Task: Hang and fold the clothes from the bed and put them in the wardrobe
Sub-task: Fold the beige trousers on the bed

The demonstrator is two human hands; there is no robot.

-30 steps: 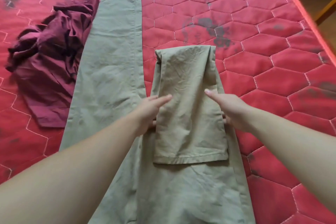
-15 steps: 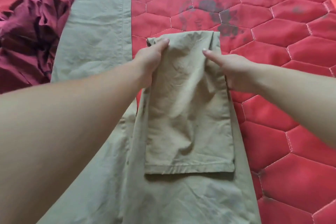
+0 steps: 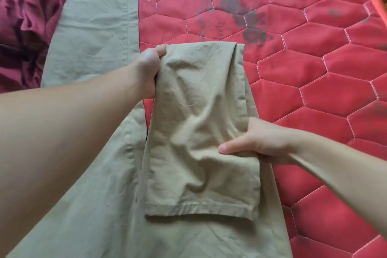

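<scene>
The khaki trousers run off the frame at 12 and 6 o'clock. The maroon garment is cut off at 9 o'clock. The left hand hides its fingers behind the folded leg; motion blurs the creases beside the right hand.

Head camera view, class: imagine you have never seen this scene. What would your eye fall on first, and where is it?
First, the khaki trousers spread over the red quilted mattress, one leg doubled back on itself in the centre. The left hand grips the fold's upper left corner; the right hand pinches its right edge lower down. A crumpled maroon garment lies at the upper left.
</scene>
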